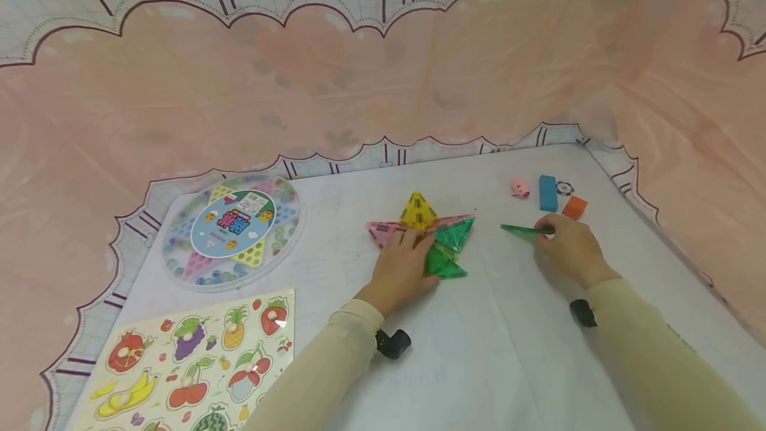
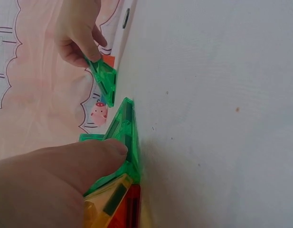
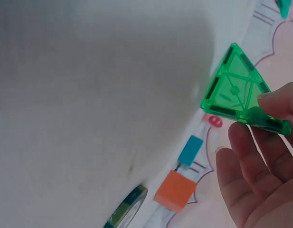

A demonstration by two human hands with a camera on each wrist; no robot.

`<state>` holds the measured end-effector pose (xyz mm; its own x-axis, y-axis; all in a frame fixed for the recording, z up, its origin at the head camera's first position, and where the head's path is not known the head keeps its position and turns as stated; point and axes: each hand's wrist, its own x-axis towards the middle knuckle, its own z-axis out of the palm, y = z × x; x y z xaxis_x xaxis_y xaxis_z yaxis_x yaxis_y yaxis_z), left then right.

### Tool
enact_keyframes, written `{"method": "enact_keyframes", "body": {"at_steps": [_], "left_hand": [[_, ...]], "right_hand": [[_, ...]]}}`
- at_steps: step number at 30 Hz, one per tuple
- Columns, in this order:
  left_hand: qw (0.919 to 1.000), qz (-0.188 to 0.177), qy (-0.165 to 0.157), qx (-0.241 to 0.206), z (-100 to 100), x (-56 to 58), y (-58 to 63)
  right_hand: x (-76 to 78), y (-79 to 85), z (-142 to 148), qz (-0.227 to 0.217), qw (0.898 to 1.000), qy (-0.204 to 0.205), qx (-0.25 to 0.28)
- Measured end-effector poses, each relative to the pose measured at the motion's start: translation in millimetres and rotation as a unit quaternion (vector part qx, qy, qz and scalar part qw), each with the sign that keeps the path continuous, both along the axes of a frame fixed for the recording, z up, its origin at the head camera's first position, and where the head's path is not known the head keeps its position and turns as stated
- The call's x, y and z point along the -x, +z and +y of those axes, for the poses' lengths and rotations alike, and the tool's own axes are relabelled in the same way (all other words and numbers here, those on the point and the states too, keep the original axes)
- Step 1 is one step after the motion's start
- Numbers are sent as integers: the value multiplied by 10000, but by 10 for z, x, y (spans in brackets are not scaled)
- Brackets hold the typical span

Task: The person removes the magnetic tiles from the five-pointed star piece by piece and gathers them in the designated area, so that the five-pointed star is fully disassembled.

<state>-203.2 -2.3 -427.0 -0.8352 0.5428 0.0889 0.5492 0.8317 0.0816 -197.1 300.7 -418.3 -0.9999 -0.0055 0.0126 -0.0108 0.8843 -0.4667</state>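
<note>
On the white table lies a star-like build of see-through magnetic tiles (image 1: 453, 237), with yellow, pink and green triangles. My left hand (image 1: 402, 267) holds it at the near left, fingers over the pink part. Its thumb presses a green tile (image 2: 128, 123) in the left wrist view, above yellow and red tiles. Part of the build is hidden under this hand. Off to the right, my right hand (image 1: 570, 247) pinches a single green triangular magnetic tile (image 3: 235, 88) by one corner between thumb and fingers. That tile points toward the build.
Beyond my right hand are a pink pig figure (image 1: 520, 187), a blue block (image 1: 547, 193), an orange block (image 1: 574, 207) and a round chip (image 1: 564, 188). At left lie a round game box (image 1: 233, 231) and a fruit puzzle board (image 1: 197, 364). Patterned cloth (image 1: 359, 92) rises behind the table.
</note>
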Motion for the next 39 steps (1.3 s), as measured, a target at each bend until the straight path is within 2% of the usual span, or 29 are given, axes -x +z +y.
{"method": "enact_keyframes", "body": {"at_steps": [11,24,28,32,39], "left_hand": [[9998,5,-140,-131,-41,9,-34],[9992,-108,-237,-299,-92,-9,-33],[9989,-163,-228,-374,-103,-32,-14],[9982,-232,-206,-522,-126,-44,-22],[9972,-263,-128,-692,-176,-66,-42]], "right_hand": [[118,-35,131,-404,9987,-234,190],[146,-59,140,-647,9975,-290,58],[129,-45,123,-851,9958,-324,67],[106,-28,74,-918,9955,-230,37],[34,-27,-161,-742,9971,113,134]]}}
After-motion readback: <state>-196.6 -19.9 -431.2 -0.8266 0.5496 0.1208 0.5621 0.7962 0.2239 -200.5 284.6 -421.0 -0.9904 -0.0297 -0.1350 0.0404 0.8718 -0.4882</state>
